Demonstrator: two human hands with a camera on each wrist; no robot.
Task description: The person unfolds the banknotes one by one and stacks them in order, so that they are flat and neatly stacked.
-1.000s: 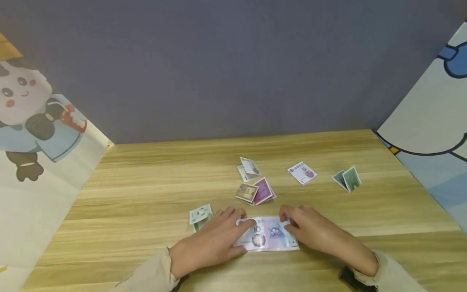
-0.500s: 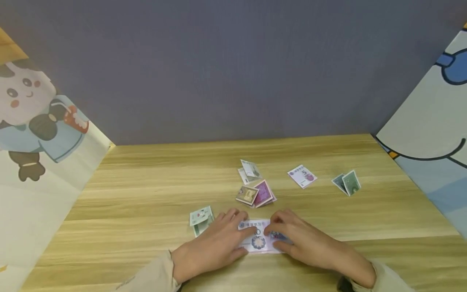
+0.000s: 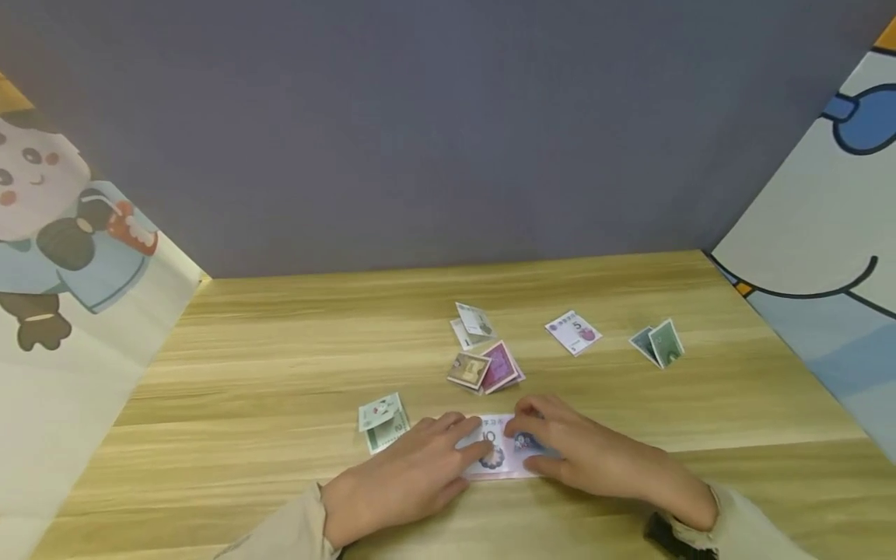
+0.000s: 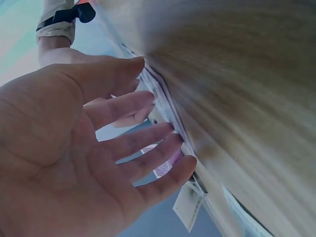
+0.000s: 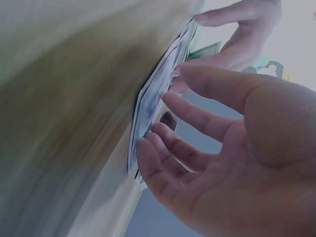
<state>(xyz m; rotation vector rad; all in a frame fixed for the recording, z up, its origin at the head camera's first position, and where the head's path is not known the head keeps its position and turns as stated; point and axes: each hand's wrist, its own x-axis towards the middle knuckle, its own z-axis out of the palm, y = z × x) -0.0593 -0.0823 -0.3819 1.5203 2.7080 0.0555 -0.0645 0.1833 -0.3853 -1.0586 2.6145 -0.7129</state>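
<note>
A purplish-white play banknote printed with a 10 and a blue cartoon figure lies flat on the wooden table. My left hand rests its fingertips on the note's left part. On the right part, my right hand touches the paper with thumb and fingers, partly hiding the cartoon. In the left wrist view the fingers are loosely spread along the banknote's edge. Seen from the right wrist, several layered paper edges of the banknote show under slightly bent fingers.
Folded play notes lie around: a green one beside my left hand, brown and purple ones overlapping ahead, a grey-white one behind them, a 5 note, and a dark green one at right. A dark partition stands behind.
My right hand has slid left from the banknote's right end toward its middle. The left hand stays on the left part, and the head view has shifted slightly.
</note>
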